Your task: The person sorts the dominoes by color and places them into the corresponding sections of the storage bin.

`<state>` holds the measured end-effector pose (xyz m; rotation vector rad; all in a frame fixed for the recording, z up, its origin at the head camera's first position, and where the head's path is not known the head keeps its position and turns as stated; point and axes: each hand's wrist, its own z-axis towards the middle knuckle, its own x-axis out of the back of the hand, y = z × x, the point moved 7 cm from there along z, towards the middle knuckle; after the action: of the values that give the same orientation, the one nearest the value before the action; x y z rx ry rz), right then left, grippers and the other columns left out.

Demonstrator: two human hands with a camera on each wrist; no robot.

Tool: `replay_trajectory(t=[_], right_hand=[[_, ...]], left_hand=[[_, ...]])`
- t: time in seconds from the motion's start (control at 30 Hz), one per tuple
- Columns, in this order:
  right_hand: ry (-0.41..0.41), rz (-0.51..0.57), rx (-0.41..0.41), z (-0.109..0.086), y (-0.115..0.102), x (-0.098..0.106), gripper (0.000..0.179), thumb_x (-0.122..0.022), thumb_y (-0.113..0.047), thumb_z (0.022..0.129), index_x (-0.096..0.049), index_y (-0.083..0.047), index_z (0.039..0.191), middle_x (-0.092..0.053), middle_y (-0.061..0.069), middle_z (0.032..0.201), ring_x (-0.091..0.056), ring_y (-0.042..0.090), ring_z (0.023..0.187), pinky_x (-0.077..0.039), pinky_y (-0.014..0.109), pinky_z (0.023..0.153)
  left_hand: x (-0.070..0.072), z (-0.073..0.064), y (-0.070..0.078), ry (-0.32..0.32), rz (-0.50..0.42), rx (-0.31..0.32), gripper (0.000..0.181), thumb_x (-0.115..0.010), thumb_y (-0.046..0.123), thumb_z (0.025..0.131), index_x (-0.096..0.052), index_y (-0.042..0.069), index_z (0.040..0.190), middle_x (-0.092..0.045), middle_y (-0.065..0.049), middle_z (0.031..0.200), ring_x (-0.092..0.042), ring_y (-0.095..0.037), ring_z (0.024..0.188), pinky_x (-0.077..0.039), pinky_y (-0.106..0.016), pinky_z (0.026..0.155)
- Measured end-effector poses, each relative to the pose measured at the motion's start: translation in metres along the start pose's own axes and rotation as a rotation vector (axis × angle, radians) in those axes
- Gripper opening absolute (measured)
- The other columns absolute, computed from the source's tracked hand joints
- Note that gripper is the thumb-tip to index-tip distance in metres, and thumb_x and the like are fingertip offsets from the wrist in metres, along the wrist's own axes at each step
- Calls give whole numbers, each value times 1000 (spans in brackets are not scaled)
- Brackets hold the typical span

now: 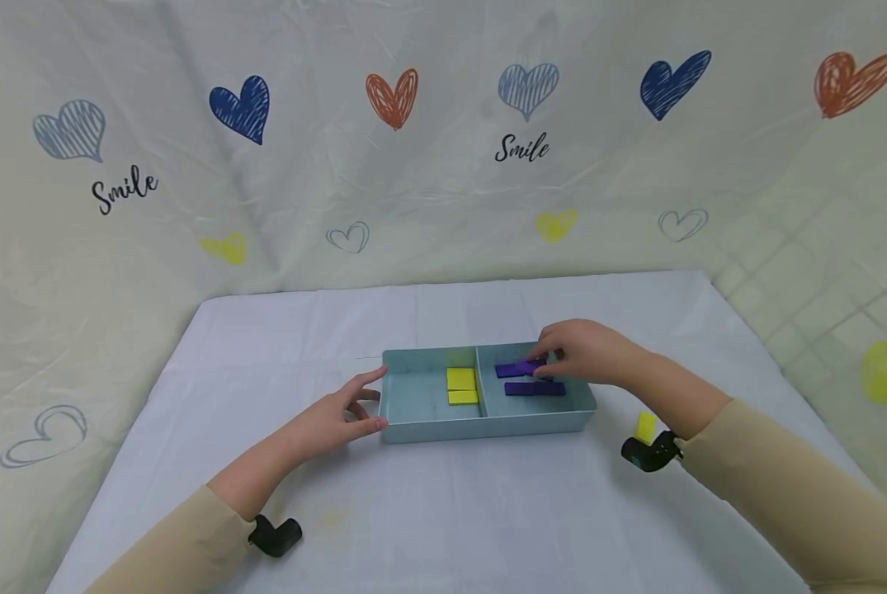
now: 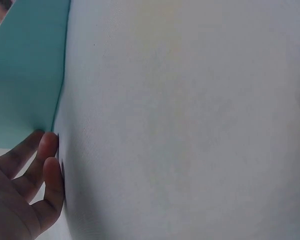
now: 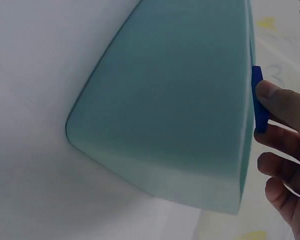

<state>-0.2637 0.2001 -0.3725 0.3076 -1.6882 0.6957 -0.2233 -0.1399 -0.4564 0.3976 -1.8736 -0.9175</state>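
Observation:
A pale teal box [image 1: 480, 427] with a divider stands on the table. My right hand [image 1: 586, 351] pinches a purple strip [image 3: 260, 100] between thumb and finger over its right compartment. Below it, purple strips lie flat there, one purple strip [image 1: 535, 388] plainly seen nearer the front; others are partly hidden by the hand. Two yellow pieces [image 1: 461, 379] lie against the divider in the left compartment. My left hand [image 1: 332, 422] touches the box's left end with its fingers extended and spread; in the left wrist view its fingertips [image 2: 49, 142] rest by the box's lower edge.
One yellow piece [image 1: 645, 427] lies on the white tablecloth [image 1: 480, 520], right of the box and beside the right wrist's black camera [image 1: 651, 452]. Another black camera [image 1: 276, 536] sits at the left wrist. A heart-patterned curtain [image 1: 443, 181] hangs behind the table.

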Motion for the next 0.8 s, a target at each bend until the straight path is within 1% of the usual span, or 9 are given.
replay_trajectory(t=[0.1,0.2,0.37,0.63,0.8], right_hand=[[-32,-53,41,9,-9,-11,22,-78,-29,87,-78,-18,106,-66,-10,92,-57,9,80,-52,32,76],[-64,-87,68,15,-12,-22,21,-78,-28,87,-78,-17,105,-66,-9,91,-58,9,81,-53,33,80],[-80,-138,82,21,-12,-34,20,-79,-28,86,-78,-18,104,-63,-11,86,-54,6,76,-51,30,76],[-70,-199,99,22,-12,-39,20,-80,-29,85,-78,-19,101,-61,-9,83,-50,6,71,-48,26,68],[-64,-188,87,20,-11,-37,19,-79,-30,85,-78,-19,102,-63,-8,86,-52,7,74,-49,28,70]], left_hand=[[0,0,0,2,-1,-3,80,-69,54,89,-21,50,153,-54,1,140,-58,-11,103,-49,-34,77],[0,0,0,4,0,-3,80,-69,53,89,-21,50,153,-54,0,140,-58,-11,103,-49,-34,76],[0,0,-1,4,1,-8,80,-69,53,89,-21,50,153,-55,1,140,-58,-11,102,-49,-34,76],[1,1,-1,3,6,-18,80,-69,54,89,-21,49,154,-54,2,139,-58,-11,102,-49,-33,74],[0,1,-2,1,3,-11,81,-68,55,89,-20,50,153,-55,1,139,-58,-11,102,-49,-33,74]])
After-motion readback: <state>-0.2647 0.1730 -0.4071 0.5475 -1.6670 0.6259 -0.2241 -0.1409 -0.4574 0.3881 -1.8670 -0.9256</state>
